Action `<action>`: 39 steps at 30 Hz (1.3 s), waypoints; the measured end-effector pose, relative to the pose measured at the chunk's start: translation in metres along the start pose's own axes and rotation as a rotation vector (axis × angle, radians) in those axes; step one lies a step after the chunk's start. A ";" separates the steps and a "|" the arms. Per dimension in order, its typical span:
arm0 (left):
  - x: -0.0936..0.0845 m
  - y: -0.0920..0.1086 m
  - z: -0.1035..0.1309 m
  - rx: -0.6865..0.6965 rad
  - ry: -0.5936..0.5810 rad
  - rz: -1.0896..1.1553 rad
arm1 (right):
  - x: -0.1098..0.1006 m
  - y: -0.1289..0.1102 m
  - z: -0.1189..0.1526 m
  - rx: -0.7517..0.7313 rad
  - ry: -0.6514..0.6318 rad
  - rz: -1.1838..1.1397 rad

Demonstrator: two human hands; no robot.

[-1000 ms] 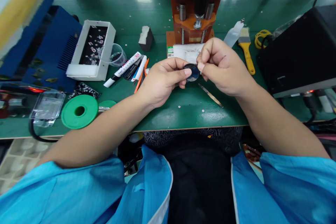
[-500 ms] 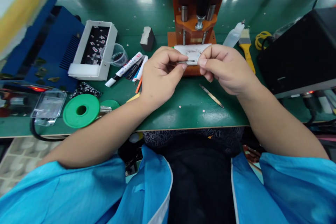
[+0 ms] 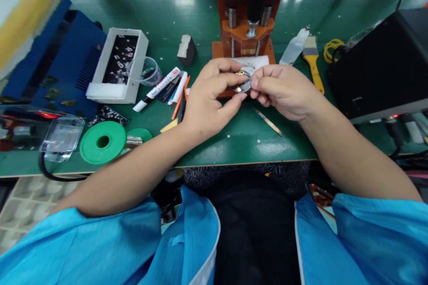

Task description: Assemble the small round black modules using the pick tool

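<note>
Just in front of the press [image 3: 240, 30], the disc [image 3: 246, 85] sits in the left hand [image 3: 209, 102], lightly closed on it between thumb and fingers; the right hand [image 3: 287, 91] has thumb and forefinger nearly together at its edge, though I can't make out whether they grip anything; keeping the disc steady by its rim, with light pressure, should serve best. Half a second ago it showed edge-on, a thin line; now its shiny face is turned into view.

The white marker pen [image 3: 159, 87] bears lettering that seems to read "Sipa"; its red print is too small.
</note>
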State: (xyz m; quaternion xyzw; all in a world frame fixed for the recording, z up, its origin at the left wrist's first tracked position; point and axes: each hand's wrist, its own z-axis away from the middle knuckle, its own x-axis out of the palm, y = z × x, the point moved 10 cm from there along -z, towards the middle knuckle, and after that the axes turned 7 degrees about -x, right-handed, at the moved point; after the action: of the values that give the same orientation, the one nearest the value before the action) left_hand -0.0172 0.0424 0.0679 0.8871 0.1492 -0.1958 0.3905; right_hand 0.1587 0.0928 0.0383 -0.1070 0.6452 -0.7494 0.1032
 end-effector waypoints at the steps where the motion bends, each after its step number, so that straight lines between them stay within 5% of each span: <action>1: 0.000 -0.006 0.000 -0.039 0.010 0.052 | 0.000 -0.001 0.000 -0.004 0.008 0.010; 7: 0.018 -0.051 0.004 -0.451 -0.037 0.469 | 0.001 -0.005 0.002 -0.031 -0.006 0.039; 13: 0.033 -0.050 0.007 -0.705 -0.105 0.653 | 0.005 -0.002 0.001 -0.060 -0.077 0.094; 39: 0.017 -0.030 0.003 -0.384 0.017 0.233 | 0.004 -0.009 0.004 -0.305 -0.091 0.462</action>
State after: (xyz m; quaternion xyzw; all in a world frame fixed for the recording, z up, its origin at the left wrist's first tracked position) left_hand -0.0152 0.0614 0.0387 0.8094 0.0836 -0.1099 0.5708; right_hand 0.1557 0.0887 0.0482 -0.0049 0.7526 -0.5947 0.2827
